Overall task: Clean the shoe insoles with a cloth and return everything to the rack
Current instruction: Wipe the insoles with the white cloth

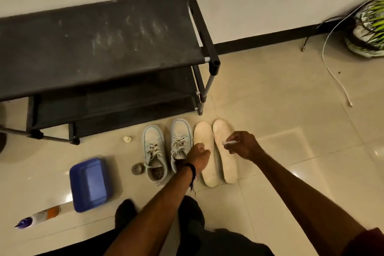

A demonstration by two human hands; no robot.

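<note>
Far left of our hands: spray bottle [39, 217] lying on the floor [270, 93], blue tub [89, 184], small cap [127, 139], all parked within reach for cleaning, we judge. Black rack [99, 48] stands beyond them. Shoes [166, 149] sit side by side just left of our left hand [200, 154], which hovers curled over the left insole [204, 151], holding nothing we can see. Right hand [242, 144] pinches a small white cloth [229, 142] above the right insole [225, 149]. Both insoles lie flat, tops up, for wiping.
</note>
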